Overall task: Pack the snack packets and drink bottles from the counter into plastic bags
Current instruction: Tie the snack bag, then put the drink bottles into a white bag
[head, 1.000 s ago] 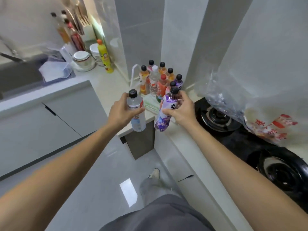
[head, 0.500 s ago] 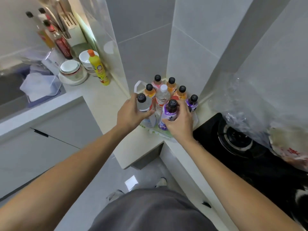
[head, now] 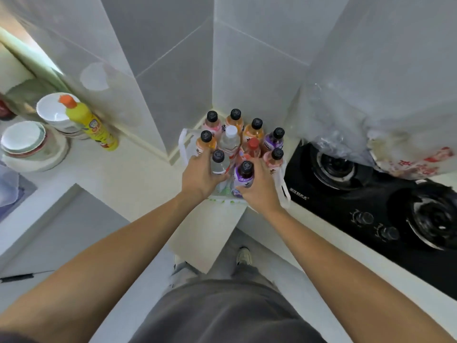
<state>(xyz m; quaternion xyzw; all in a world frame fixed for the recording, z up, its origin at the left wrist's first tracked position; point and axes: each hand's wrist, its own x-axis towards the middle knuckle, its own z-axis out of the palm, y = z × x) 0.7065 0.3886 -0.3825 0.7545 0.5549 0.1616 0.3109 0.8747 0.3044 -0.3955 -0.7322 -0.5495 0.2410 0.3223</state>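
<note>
The pale L-shaped tabletop (head: 128, 179) is seen from above, w/ grey tiled walls behind. A black gas hob (head: 385, 201) is set into it on the right; a crumpled clear plastic bag (head: 329, 125) w/ red print is propped at the wall above the burners. On the left, stacked white bowls (head: 24, 139) and a yellow detergent bottle (head: 91, 125) w/ orange cap are stood near the wall.

In the corner, a cluster of drink bottles (head: 254, 132) is packed upright inside a white plastic bag (head: 184, 144), handles seen at either side; orange, pink, purple, red-capped and white-capped ones are touching each other.

At the front of the cluster, a clear bottle (head: 218, 164) w/ black cap is held by the left hand (head: 200, 177), grip clamped round its body. Just beside it, a purple bottle (head: 244, 175) w/ black cap is held by the right hand (head: 259, 191), grip likewise clamped round it. Both are upright, low among the others.
</note>
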